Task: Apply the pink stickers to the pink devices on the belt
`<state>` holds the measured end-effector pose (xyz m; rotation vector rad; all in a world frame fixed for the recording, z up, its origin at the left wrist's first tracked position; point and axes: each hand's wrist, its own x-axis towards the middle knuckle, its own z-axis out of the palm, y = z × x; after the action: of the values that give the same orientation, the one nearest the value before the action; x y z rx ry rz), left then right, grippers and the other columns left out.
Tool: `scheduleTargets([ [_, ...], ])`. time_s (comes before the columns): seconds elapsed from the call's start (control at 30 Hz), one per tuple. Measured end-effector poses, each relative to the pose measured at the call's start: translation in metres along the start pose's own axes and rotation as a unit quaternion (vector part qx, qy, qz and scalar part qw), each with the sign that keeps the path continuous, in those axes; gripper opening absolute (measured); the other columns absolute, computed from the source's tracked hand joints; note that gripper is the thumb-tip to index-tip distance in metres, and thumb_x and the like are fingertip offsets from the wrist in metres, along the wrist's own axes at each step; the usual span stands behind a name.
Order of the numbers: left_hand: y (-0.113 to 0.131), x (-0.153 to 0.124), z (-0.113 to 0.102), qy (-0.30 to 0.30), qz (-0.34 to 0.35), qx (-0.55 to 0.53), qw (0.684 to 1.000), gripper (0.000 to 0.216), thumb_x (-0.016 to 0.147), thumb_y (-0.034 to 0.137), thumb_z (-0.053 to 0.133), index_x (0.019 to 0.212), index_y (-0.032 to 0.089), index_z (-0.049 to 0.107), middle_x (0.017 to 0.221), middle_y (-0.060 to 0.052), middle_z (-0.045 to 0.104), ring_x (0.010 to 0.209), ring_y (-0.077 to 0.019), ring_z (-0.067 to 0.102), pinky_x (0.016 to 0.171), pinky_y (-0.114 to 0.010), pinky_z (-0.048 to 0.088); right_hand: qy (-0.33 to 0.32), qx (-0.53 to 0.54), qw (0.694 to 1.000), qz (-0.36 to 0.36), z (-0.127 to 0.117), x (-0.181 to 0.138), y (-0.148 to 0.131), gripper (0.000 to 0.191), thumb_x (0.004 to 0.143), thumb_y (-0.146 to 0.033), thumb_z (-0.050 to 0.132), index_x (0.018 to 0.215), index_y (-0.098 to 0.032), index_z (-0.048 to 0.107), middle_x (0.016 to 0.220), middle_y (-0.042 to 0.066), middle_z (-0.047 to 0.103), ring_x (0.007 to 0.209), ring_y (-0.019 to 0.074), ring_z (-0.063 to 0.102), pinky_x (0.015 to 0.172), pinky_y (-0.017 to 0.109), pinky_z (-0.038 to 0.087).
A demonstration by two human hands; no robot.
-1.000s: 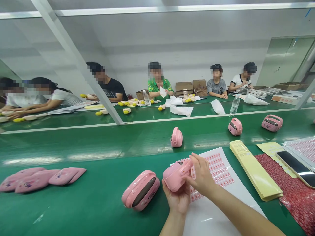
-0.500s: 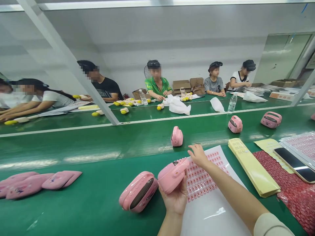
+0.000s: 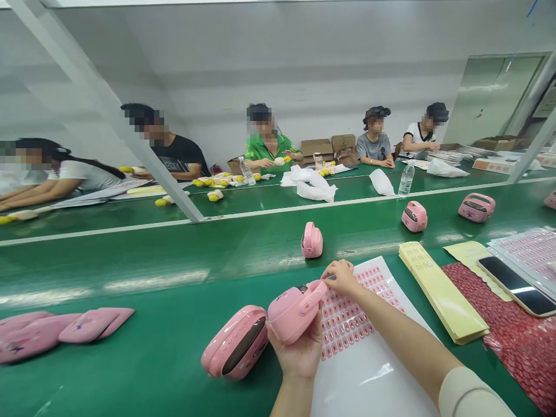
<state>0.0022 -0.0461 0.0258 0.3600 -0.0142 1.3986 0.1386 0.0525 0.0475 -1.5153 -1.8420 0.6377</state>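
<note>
My left hand (image 3: 299,350) is closed around the underside of a pink speaker-like device (image 3: 289,315), holding it tilted above the green table. My right hand (image 3: 341,278) is at the device's handle end, fingertips drawn together by its edge; anything pinched there is too small to make out. Under both hands lies a white sheet of small pink oval stickers (image 3: 347,330), partly covered by my right arm. Just left of the held device rests a second pink device (image 3: 237,341) with a dark window and a row of buttons.
Pink flat pieces (image 3: 65,333) lie at the left. Yellow folded paper (image 3: 441,292), a phone (image 3: 516,284) and red bubble wrap (image 3: 512,341) are on the right. Further pink devices (image 3: 311,240) stand on the green belt (image 3: 243,249). Across it, several people sit working.
My right hand has come left and its fingers, spread before, have closed in at the device's edge. The view has shifted slightly. Opposite, the person in green has lifted a yellow-tipped item.
</note>
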Motion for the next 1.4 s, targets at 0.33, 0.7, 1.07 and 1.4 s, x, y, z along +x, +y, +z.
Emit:
scheduleTargets([
  [0.33,-0.017,-0.015,0.03,0.08,0.111,0.626,0.767,0.093,0.046,0.029,0.078,0.127,0.031,0.035,0.133,-0.007,0.038,0.117,-0.0334,0.039,0.095,-0.05,0.033,0.048,0.27,0.962,0.006,-0.084,-0.035,-0.014,0.016,0.071,-0.032,0.058,0.066,-0.017,0.058,0.075,0.002,0.06,0.073,0.0138,0.057,0.07,0.029,0.044],
  [0.7,-0.039,-0.021,0.016,-0.066,0.102,0.708,0.696,0.078,0.052,0.031,0.072,0.124,0.031,0.04,0.125,-0.009,0.048,0.112,-0.0347,0.045,0.088,-0.049,0.039,-0.061,0.196,0.977,-0.062,-0.093,-0.103,-0.031,0.016,0.069,-0.034,0.064,0.062,-0.02,0.061,0.088,0.002,0.049,0.091,0.0174,0.051,0.086,0.037,0.041],
  [1.07,-0.036,-0.016,-0.004,-0.105,0.112,0.705,0.692,0.09,0.045,0.022,0.077,0.126,0.032,0.039,0.127,-0.01,0.047,0.112,-0.0363,0.045,0.087,-0.05,0.041,0.005,0.153,0.982,-0.113,-0.081,-0.115,-0.023,0.014,0.075,-0.033,0.059,0.067,-0.021,0.061,0.086,0.004,0.05,0.086,0.0181,0.053,0.078,0.036,0.046],
  [1.4,-0.038,-0.015,-0.008,-0.082,0.128,0.698,0.699,0.087,0.044,0.023,0.076,0.124,0.03,0.042,0.125,-0.009,0.05,0.112,-0.0358,0.046,0.088,-0.05,0.04,0.044,0.012,0.966,-0.255,-0.078,-0.12,-0.01,0.015,0.082,-0.026,0.049,0.088,-0.025,0.063,0.091,0.007,0.054,0.085,0.0178,0.054,0.072,0.034,0.049],
])
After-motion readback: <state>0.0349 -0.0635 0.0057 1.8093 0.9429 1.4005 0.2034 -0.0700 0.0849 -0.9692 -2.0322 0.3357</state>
